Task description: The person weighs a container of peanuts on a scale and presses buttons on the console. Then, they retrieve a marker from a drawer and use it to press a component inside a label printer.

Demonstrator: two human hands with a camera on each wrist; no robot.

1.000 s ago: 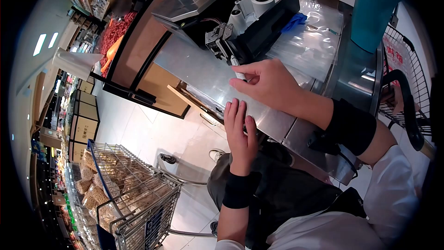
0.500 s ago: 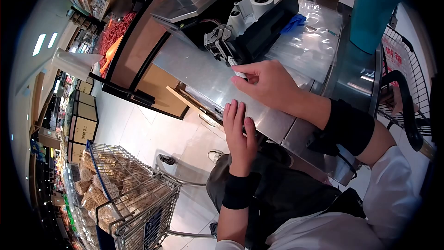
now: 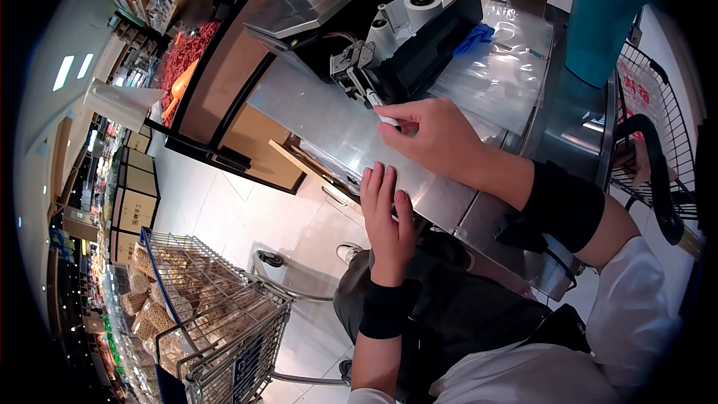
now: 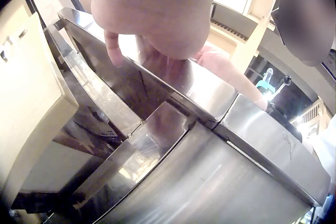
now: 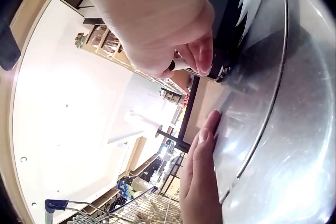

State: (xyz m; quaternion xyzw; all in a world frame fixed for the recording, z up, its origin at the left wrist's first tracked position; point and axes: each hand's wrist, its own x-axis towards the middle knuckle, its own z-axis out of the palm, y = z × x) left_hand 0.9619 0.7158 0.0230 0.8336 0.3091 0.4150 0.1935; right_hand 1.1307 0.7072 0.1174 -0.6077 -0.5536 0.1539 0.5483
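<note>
My right hand (image 3: 441,135) pinches a slim white rod (image 3: 387,120) between thumb and fingers. The rod's dark end shows under the hand in the right wrist view. Its far end meets a small metal mechanism (image 3: 354,61) on an opened machine, beside a black panel (image 3: 434,49) and white rolls (image 3: 424,3). My left hand (image 3: 389,232) lies with fairly straight fingers at the front edge of the steel counter (image 3: 299,101), holding nothing. In the left wrist view the heel of that hand hides part of the counter edge.
Clear plastic bags (image 3: 508,67) and a blue crumpled piece (image 3: 476,37) lie behind the right hand. Below the counter a drawer (image 3: 314,170) stands pulled out. A shopping cart (image 3: 224,314) with bagged goods is at lower left, another cart (image 3: 666,120) at right.
Almost nothing moves. My right hand still pinches the rod, its thumb shifted very slightly; the left hand stays at the counter edge.
</note>
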